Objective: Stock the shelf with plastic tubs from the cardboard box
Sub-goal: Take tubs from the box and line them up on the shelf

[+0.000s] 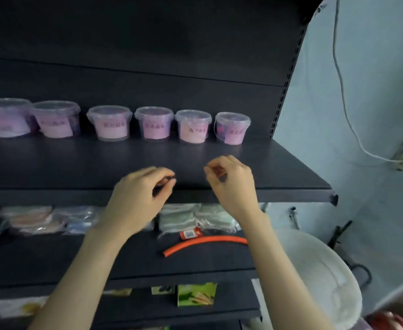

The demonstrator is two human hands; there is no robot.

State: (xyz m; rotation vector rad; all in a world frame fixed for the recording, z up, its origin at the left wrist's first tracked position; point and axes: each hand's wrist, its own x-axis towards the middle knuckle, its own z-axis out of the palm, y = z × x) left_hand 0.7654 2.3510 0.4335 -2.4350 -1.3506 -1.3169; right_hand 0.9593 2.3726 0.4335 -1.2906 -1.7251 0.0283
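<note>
Several clear plastic tubs with pink labels stand in a row at the back of the dark shelf (76, 163); the rightmost tub (232, 128) is near the shelf's right end, another tub (193, 126) beside it. My left hand (138, 198) and my right hand (231, 184) hover in front of the shelf's front edge, both empty, fingers loosely curled and apart. Neither hand touches a tub. The cardboard box is out of sight.
The shelf below holds flat packets (188, 217), a red-labelled packet (191, 234) and an orange tube (203, 242). A green box (197, 294) sits lower down. A white round object (319, 275) is at the lower right; a white cable (345, 103) hangs on the wall.
</note>
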